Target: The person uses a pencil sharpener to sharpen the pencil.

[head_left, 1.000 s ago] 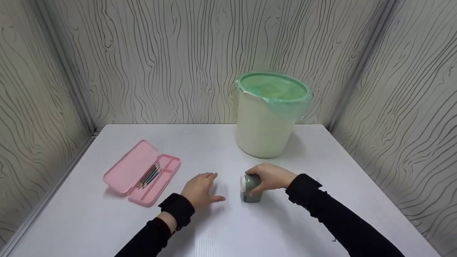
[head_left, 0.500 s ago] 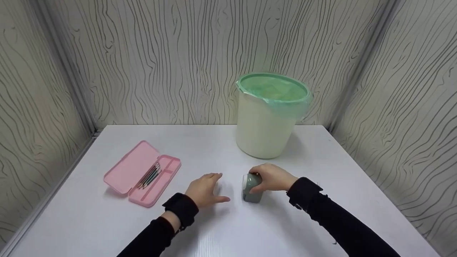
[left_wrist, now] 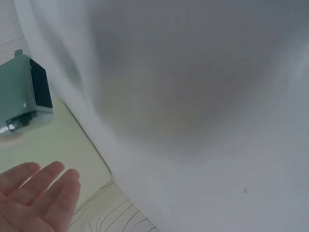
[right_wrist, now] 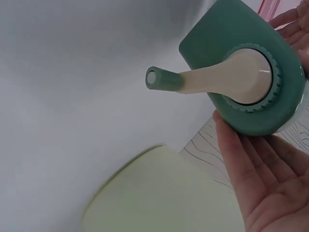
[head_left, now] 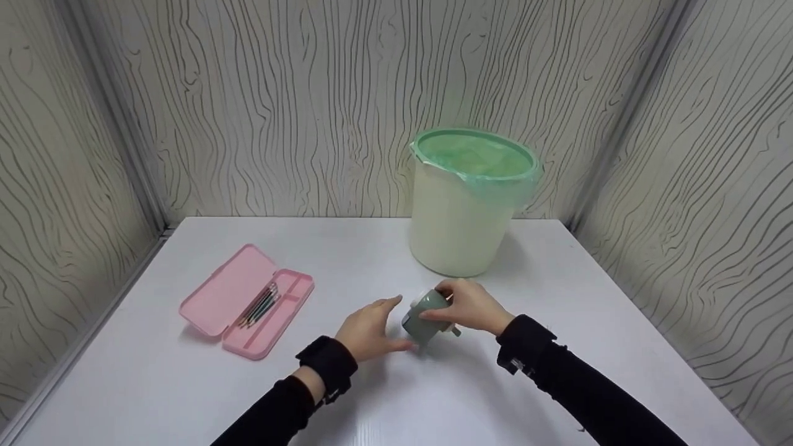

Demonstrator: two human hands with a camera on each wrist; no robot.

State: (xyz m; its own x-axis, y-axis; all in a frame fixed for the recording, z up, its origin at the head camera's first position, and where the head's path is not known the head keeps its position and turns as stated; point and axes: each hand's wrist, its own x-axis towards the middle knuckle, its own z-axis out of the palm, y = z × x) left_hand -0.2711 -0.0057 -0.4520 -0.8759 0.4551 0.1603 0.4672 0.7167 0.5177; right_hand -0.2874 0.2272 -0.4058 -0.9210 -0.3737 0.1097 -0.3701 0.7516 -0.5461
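Observation:
A green crank pencil sharpener [head_left: 421, 329] is tilted in my right hand [head_left: 476, 306], which grips it from above and the right in the head view. In the right wrist view its cream crank handle [right_wrist: 207, 79] with a green knob faces the camera, and the fingers [right_wrist: 260, 169] lie along the body. My left hand [head_left: 367, 333] is beside the sharpener on the left, thumb and fingers spread; whether it touches is hard to tell. The left wrist view has the sharpener [left_wrist: 14, 89] above the left fingers [left_wrist: 46, 188], with a gap between.
An open pink pencil case [head_left: 232, 291] with several pencils [head_left: 260, 306] lies at the left of the white table [head_left: 347, 248]. Behind the right hand stands a cream bin [head_left: 455, 223] with a green rim and liner. Patterned panels [head_left: 322, 105] enclose the back and sides.
The sharpener has gone from upright on the table to tilted, its crank handle now showing at the right. My left hand has moved right, closer to it.

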